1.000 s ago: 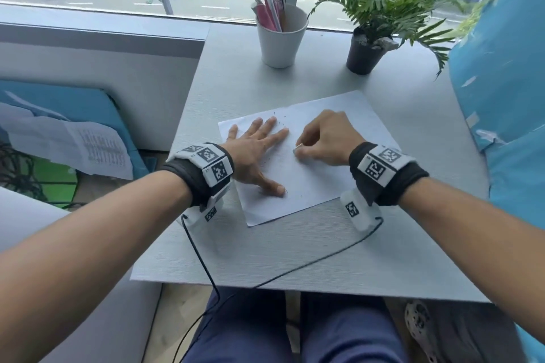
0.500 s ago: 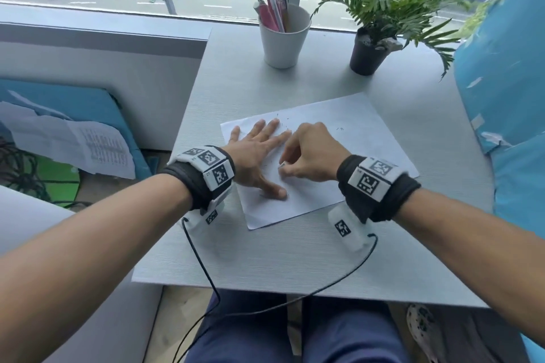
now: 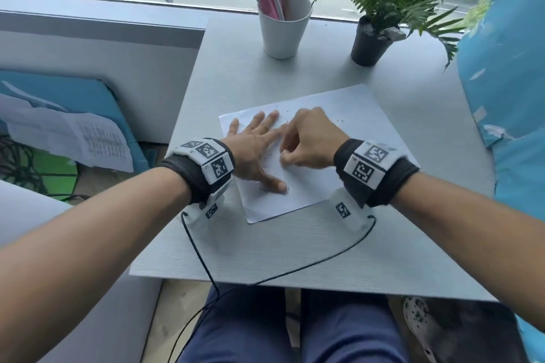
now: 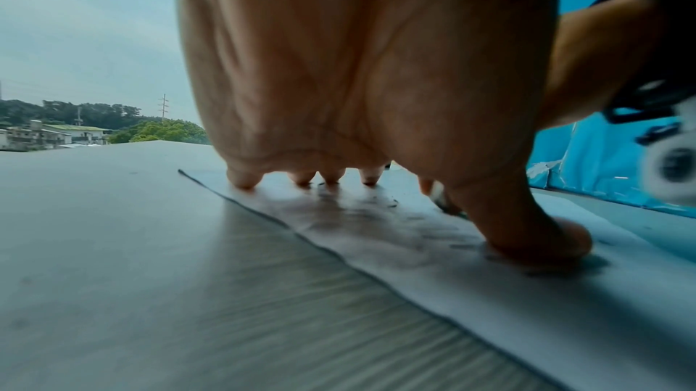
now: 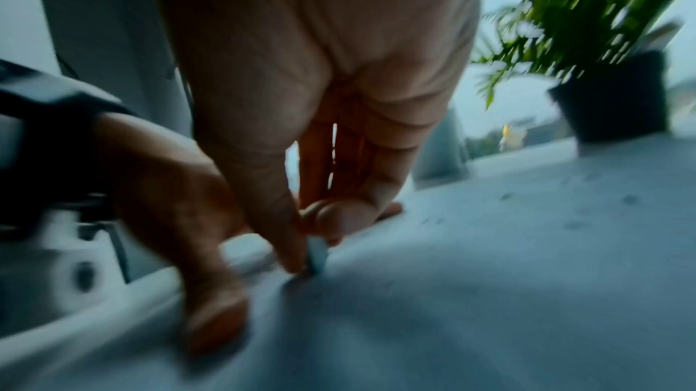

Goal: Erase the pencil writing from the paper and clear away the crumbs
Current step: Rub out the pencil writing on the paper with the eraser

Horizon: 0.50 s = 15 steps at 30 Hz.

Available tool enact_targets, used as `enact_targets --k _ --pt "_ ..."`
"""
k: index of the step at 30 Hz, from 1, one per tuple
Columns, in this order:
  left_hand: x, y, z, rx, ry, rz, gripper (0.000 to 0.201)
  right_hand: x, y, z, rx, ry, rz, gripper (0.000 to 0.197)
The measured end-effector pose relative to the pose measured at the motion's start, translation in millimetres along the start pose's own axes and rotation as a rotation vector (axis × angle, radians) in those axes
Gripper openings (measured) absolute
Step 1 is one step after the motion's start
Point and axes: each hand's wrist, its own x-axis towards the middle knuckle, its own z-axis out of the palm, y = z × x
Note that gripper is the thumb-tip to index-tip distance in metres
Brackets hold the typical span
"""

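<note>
A white sheet of paper point(image 3: 362, 115) lies askew on the grey table point(image 3: 265, 244). My left hand point(image 3: 256, 144) lies flat on its left part, fingers spread, thumb pressing near the front edge. My right hand point(image 3: 306, 141) pinches a small white eraser point(image 3: 282, 153) between thumb and fingers, just right of the left hand. In the right wrist view the eraser point(image 5: 316, 251) touches the paper point(image 5: 489, 293). Dark crumbs point(image 3: 339, 120) dot the sheet. The left wrist view shows my fingertips point(image 4: 244, 180) on the paper point(image 4: 414, 236), over faint grey smudges.
A white cup of pens point(image 3: 284, 26) and a potted fern point(image 3: 374, 38) stand at the table's far edge by the window. A blue cushion point(image 3: 507, 82) borders the right side. Papers point(image 3: 73, 138) lie on a blue seat at the left. A black cable point(image 3: 295, 271) crosses the near table edge.
My right hand has slid the eraser left and toward me, close against the left hand. The left hand stays flat on the paper.
</note>
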Motion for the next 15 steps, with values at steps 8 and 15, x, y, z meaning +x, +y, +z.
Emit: enact_targets --k 8,15 --pt "0.1 0.9 -0.7 0.008 -0.004 0.003 0.136 10.6 6.5 -3.4 -0.003 0.069 0.059 0.005" --pt "0.2 2.3 -1.2 0.022 -0.011 -0.016 0.137 23.5 21.0 -14.4 0.072 0.156 0.164 0.007"
